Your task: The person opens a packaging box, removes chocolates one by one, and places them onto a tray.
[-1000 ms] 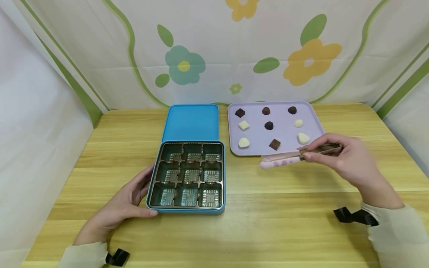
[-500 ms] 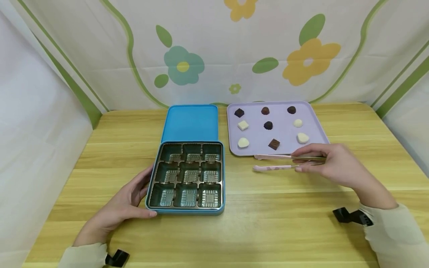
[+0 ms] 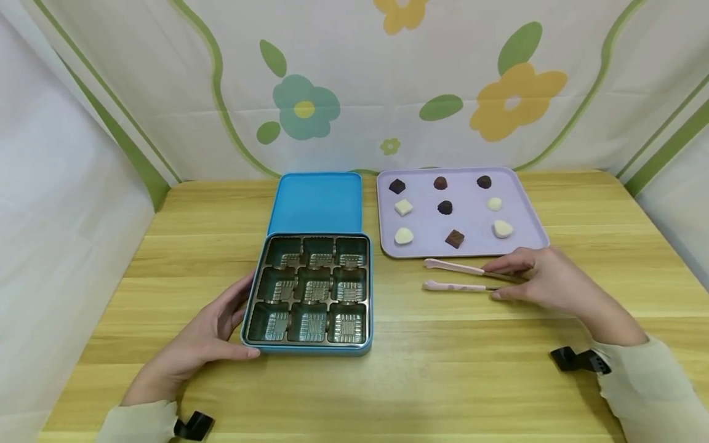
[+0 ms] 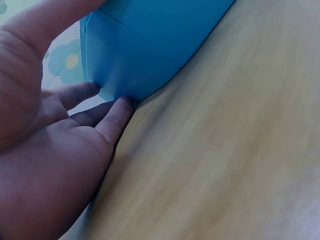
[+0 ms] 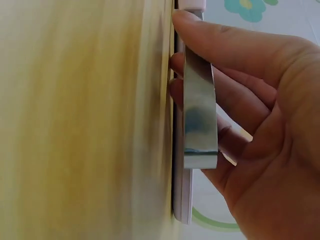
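Observation:
My left hand holds the near left corner of a blue tin, thumb at the front wall and fingertips against the left side. The tin's bronze plastic insert has several square compartments with nothing in them. To the right, my right hand holds pale pink paw-tipped tongs between thumb and fingers, low at the table in front of the tray. Their two arms are spread apart with nothing between the tips. In the right wrist view, the metal bend of the tongs lies inside the hand.
Behind my right hand lies a lilac tray bearing several dark, brown and white chocolates, among them a white one and a brown square. A blue lid adjoins the tin's far side. A flowered cloth hangs behind the table.
My right hand has come down and toward me with the tongs, away from the tray's front edge. The tongs' arms have spread wider apart. My left hand and the tin stay put.

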Motion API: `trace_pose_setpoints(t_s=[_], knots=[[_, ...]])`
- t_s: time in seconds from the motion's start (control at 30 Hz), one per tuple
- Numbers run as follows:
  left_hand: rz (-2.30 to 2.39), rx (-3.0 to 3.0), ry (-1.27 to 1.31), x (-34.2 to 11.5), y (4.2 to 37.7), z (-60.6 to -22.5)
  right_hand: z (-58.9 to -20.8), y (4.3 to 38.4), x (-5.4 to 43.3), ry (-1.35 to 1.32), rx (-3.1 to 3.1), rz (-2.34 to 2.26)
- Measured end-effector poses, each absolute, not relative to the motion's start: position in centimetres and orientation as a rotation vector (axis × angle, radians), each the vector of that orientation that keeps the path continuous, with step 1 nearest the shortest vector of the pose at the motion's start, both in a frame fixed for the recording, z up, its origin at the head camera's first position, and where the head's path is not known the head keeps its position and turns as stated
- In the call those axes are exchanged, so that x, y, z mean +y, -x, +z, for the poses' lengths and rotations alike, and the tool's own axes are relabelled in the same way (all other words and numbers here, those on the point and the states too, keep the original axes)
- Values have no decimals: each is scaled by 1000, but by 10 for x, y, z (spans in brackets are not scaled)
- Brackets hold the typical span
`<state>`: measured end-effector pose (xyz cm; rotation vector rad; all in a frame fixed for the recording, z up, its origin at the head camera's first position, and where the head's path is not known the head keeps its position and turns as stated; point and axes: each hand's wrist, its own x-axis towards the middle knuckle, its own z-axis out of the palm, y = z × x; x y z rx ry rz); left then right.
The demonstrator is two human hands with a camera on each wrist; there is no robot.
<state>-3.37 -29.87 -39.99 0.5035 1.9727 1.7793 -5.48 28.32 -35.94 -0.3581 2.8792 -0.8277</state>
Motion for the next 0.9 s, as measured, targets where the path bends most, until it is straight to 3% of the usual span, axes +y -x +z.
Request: trace_pose_setpoints(t_s=[0.9], knots=[[1801, 1949, -554, -300, 34, -405, -368, 53, 280, 399, 2867, -835]])
